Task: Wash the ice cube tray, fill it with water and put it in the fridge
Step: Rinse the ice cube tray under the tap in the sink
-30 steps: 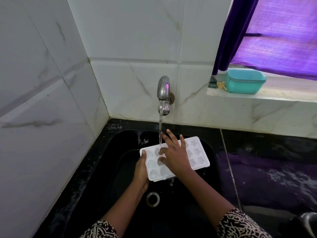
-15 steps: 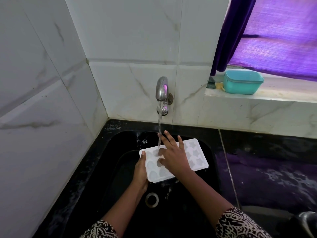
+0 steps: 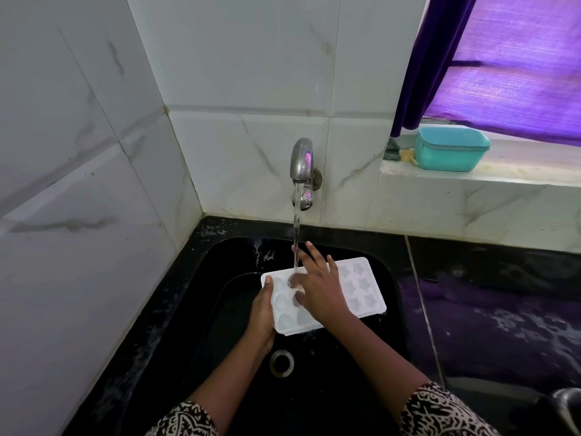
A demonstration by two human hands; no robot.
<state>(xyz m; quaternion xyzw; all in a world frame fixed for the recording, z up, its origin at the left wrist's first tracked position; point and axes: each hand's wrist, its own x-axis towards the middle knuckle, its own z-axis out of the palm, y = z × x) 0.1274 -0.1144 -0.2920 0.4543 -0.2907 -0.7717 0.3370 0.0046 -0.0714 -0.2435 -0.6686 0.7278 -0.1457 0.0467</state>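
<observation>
Both hands are on the white plastic ice cube tray [image 3: 374, 309]. My left hand [image 3: 262, 313] grips its left end to hold it up over the black sink [image 3: 226, 309]. My right hand [image 3: 317, 291], fingers spread, rubs the cups [image 3: 360, 284] under water [image 3: 296, 234] from the silver tap [image 3: 301, 165].

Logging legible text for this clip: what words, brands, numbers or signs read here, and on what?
None can be read.
Pale marks on the back wall of the black sink: too blurred to tell lettering from splashes.
Ice cube tray, tap, teal tub: no label shows.
</observation>
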